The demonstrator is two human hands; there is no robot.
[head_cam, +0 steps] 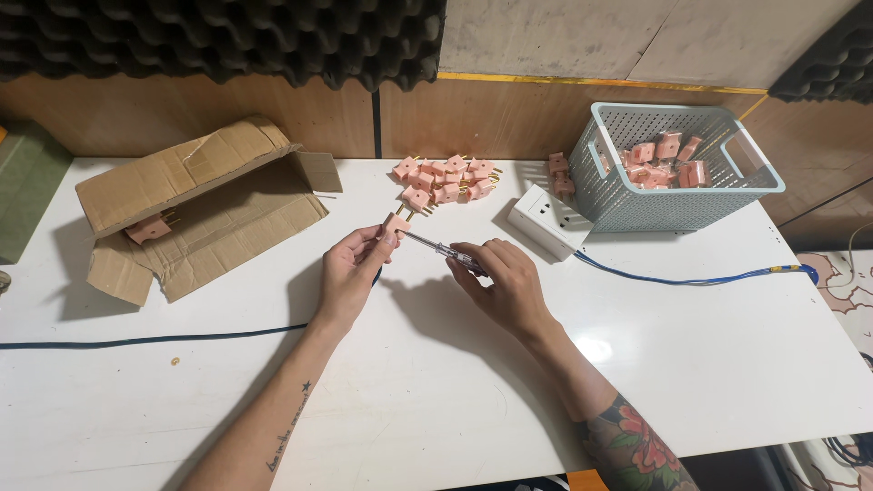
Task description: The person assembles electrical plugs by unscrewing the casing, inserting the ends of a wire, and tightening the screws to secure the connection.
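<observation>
My left hand (350, 273) holds a small pink plug (396, 222) with brass pins between thumb and fingers, above the white table (436, 400). My right hand (500, 284) grips a slim screwdriver (435, 246) with a clear handle, its metal tip touching the plug. Just beyond the hands lies a pile of several pink plugs (446, 179). More of the same plugs fill a pale blue plastic basket (637, 205) at the back right.
An opened cardboard box (195, 205) lies at the left with one pink plug (150, 226) inside. A white power strip (546, 223) sits by the basket, its blue cable (691, 279) running right. A dark cable (145, 340) crosses the table's left side.
</observation>
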